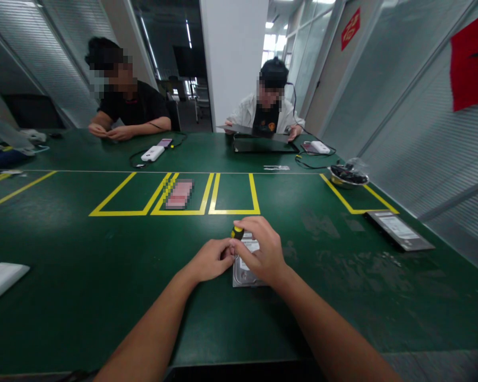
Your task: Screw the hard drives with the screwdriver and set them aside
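Observation:
A silver hard drive (242, 277) with a white label lies on the green table (143, 329) in front of me, partly covered by my hands. My right hand (263, 246) reaches over it, its fingers closed on the handle of a yellow and black screwdriver (237, 232). The screwdriver's tip is hidden. My left hand (213, 260) is at the drive's left edge with its fingers bent together near the tool; what they pinch, if anything, cannot be made out.
At the right lie a dark flat device (400, 231) and a metal bowl (348, 178) of black parts. Yellow tape frames (179, 213) mark the table; a pixelated pink item sits in one. Two people sit opposite, one holding a dark panel (258, 132). A white object (2, 278) lies left.

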{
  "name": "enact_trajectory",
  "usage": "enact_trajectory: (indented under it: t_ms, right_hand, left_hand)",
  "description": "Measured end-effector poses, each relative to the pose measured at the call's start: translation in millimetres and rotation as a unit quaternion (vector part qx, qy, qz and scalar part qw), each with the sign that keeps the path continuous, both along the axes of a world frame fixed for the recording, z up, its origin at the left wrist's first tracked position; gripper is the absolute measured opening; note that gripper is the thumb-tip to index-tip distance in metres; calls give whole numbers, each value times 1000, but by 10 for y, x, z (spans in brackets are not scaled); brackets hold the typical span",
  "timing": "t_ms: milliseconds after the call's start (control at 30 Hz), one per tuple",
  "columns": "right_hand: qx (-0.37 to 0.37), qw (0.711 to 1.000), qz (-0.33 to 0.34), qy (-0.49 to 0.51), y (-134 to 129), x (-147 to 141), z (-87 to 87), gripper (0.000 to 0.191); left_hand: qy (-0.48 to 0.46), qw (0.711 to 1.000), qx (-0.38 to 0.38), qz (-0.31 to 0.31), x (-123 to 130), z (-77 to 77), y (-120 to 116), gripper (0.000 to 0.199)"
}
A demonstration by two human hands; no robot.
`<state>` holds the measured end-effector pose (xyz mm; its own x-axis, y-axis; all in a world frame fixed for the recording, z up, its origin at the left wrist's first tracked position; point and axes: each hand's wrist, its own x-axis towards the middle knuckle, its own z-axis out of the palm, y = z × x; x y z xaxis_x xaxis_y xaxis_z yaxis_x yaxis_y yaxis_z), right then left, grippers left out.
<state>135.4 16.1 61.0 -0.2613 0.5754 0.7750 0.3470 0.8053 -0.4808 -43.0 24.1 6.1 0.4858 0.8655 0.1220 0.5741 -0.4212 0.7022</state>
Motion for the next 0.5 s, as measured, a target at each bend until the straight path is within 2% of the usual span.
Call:
enact_trajectory:
  t_ms: [367, 500]
  right_hand:
    - [-3, 1000, -9, 13, 7, 14, 23, 33]
    - [19, 999, -26, 36, 16, 69, 96, 34]
  left_hand:
    - [7, 1000, -10, -5, -12, -20, 9, 7]
    - [1, 999, -30, -14, -23, 2, 6, 3]
